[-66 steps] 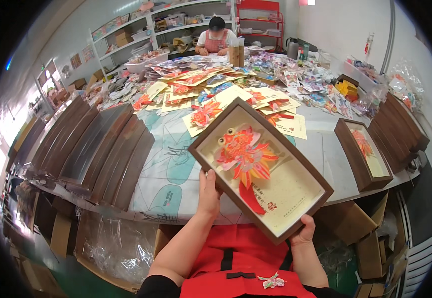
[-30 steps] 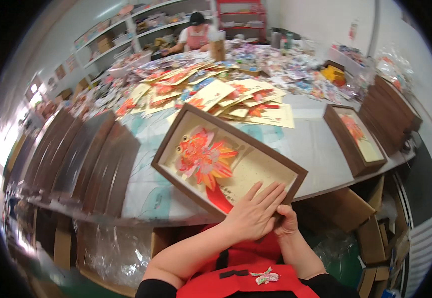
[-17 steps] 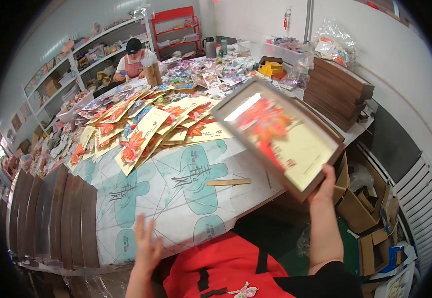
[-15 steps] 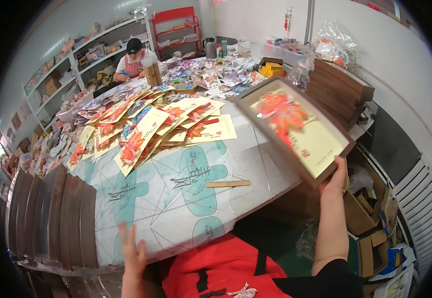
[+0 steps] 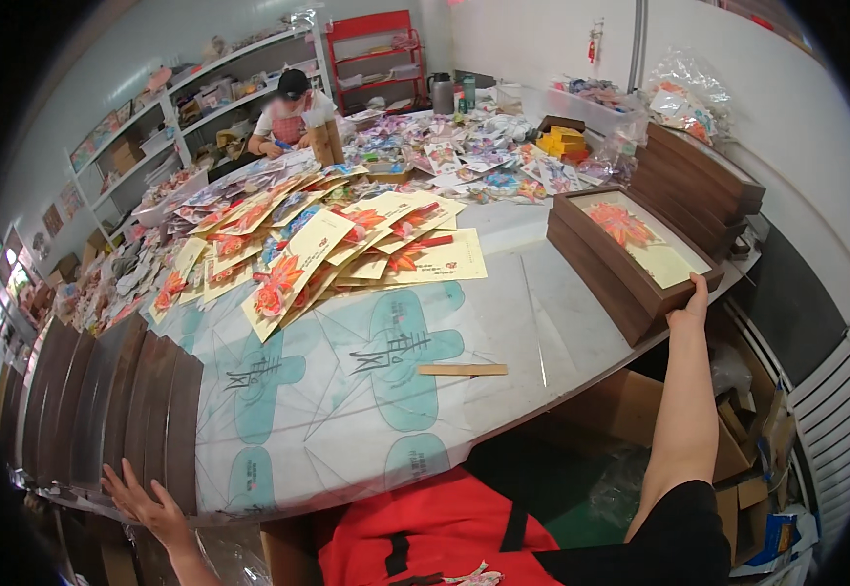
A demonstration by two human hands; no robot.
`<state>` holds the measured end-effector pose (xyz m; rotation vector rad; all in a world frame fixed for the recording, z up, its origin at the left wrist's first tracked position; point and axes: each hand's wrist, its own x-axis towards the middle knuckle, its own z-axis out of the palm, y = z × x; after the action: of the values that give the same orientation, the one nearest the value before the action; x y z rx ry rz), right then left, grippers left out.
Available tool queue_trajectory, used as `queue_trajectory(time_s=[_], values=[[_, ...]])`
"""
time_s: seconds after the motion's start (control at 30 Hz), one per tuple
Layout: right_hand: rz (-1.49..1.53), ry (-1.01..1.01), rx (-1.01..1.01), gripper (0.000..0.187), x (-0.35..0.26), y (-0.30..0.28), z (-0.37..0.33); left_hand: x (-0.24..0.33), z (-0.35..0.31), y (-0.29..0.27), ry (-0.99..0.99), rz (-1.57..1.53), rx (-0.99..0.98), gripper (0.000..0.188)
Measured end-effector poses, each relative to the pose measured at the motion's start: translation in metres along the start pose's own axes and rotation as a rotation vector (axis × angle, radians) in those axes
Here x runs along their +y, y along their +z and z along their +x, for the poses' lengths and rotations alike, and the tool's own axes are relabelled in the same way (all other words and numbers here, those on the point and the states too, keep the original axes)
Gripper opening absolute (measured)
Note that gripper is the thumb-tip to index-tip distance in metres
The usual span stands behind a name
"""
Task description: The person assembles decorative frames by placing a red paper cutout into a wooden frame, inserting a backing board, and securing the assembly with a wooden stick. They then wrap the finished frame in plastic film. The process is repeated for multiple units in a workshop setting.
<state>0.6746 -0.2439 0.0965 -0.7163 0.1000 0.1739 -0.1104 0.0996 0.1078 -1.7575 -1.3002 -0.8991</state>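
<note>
Head view: brown frame (image 5: 601, 245) encloses an orange-red figure (image 5: 620, 226).

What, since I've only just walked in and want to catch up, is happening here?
The person's right hand holds the near corner of a brown box frame with a red-orange design inside, which rests on another frame at the right side of the table. The left hand is spread open by a row of dark frames. Cream cards lie heaped ahead, and a wooden strip lies nearer. A co-worker is at the far end.
</note>
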Motion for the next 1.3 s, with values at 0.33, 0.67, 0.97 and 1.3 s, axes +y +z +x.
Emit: queue_trajectory(time_s=[0.33,0.67,0.97,1.3], values=[[-0.582,0.134,-0.295,0.077,-0.069,-0.122,0.142,-0.051,0.007,0.019,-0.199,-0.007,0.015,0.085],[-1.050,-0.501,0.148,0.053,-0.004,-0.062,0.069,-0.071,0.015,-0.024,-0.189,-0.176,-0.090,0.066],[-0.815,-0.470,-0.376,0.020,0.115,-0.036,-0.073,-0.030,0.036,-0.032,0.107,-0.290,-0.043,0.050],[-0.906,-0.289,-0.485,0.011,0.159,-0.047,-0.161,-0.049,0.042,-0.009,0.208,-0.182,0.001,0.060]])
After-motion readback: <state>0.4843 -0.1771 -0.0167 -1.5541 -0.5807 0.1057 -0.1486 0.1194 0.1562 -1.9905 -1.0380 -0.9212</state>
